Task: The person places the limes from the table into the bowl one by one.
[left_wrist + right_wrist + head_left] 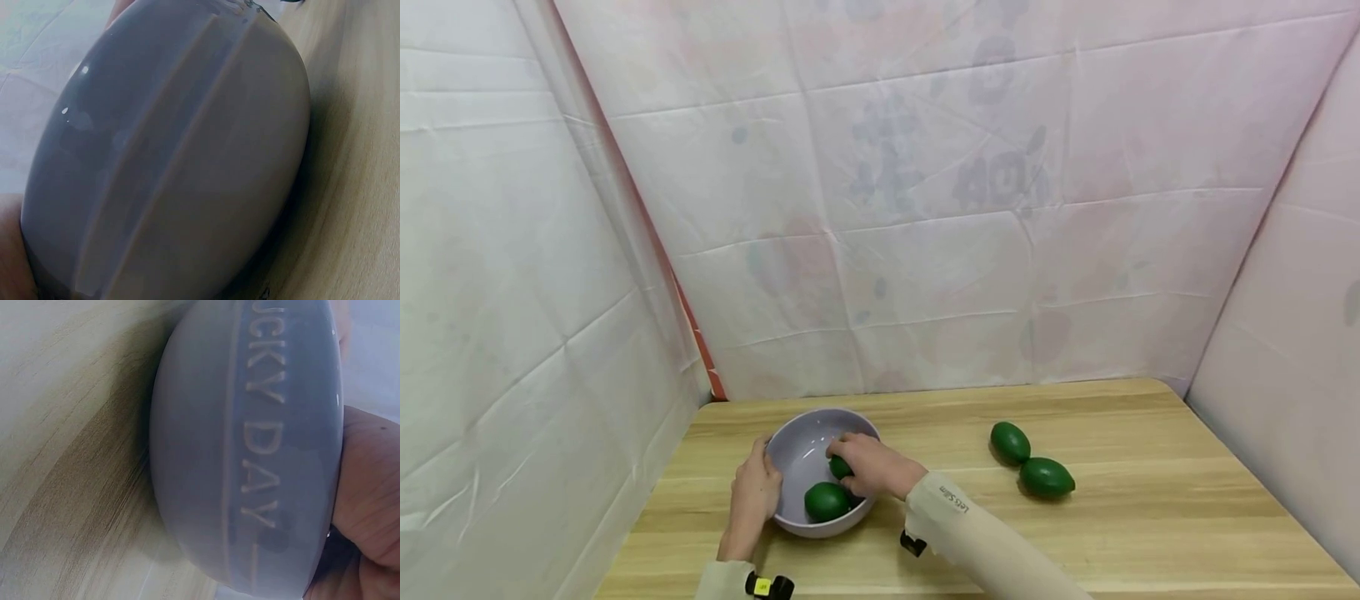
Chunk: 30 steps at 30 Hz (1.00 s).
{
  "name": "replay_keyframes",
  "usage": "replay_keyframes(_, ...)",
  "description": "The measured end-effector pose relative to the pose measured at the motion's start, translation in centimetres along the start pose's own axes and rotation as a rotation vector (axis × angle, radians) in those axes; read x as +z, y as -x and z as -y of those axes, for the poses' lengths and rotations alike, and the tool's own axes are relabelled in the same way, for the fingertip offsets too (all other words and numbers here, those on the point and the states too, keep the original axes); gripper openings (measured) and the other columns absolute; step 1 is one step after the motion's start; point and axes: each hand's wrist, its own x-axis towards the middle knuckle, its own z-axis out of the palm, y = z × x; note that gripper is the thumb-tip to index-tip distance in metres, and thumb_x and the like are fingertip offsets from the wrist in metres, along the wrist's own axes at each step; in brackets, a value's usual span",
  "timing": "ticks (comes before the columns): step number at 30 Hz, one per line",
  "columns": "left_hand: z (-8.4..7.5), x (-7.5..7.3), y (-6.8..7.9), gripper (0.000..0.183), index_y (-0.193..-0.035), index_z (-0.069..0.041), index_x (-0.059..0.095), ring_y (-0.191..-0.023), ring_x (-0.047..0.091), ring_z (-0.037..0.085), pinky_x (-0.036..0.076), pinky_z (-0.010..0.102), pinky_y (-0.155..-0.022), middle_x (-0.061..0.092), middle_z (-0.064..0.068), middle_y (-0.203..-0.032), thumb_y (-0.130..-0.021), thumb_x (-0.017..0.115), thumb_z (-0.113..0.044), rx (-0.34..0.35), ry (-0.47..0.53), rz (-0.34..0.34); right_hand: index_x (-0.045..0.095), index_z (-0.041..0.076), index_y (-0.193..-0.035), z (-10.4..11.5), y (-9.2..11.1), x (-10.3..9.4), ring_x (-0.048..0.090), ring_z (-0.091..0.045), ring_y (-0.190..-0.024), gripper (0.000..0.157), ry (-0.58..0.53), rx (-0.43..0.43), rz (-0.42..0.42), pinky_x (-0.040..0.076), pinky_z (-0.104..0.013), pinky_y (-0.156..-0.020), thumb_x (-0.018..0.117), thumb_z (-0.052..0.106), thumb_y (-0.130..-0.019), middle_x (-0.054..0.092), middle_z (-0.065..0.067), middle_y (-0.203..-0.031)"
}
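Note:
A glossy lavender bowl (793, 450) stands at the left of the wooden table, with raised "LUCKY DAY" lettering on its outer wall (262, 444) in the right wrist view. My left hand (756, 487) holds it by the left rim. Reaching over the right rim, my right hand (871, 463) has its fingers curled round a dark green lime (840, 467) inside the bowl, partly hidden by the fingers. Another lime (827, 502) lies in the bowl, nearer to me. The bowl's wall blocks the contents from both wrist views.
Two more green limes, one farther back (1011, 442) and one nearer (1047, 478), lie end to end on the table (1150, 517) right of the bowl. White sheets (925, 250) enclose the table at the back and both sides.

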Motion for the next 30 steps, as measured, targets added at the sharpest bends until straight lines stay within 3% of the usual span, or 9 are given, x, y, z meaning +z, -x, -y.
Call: replay_keyframes(30,-0.09,-0.11,0.10,0.047,-0.152,-0.009,0.040,-0.128,0.058,0.049,0.051,0.063,-0.100,0.054,0.030,-0.145,-0.106,0.030,-0.007,0.002,0.001,0.000,0.063,0.014,-0.132,-0.02,-0.10,-0.44,0.062,-0.016,-0.120,0.040,-0.025,-0.006,0.008,0.054,-0.030,-0.103,0.071,0.020,-0.094,0.063,-0.007,-0.136)
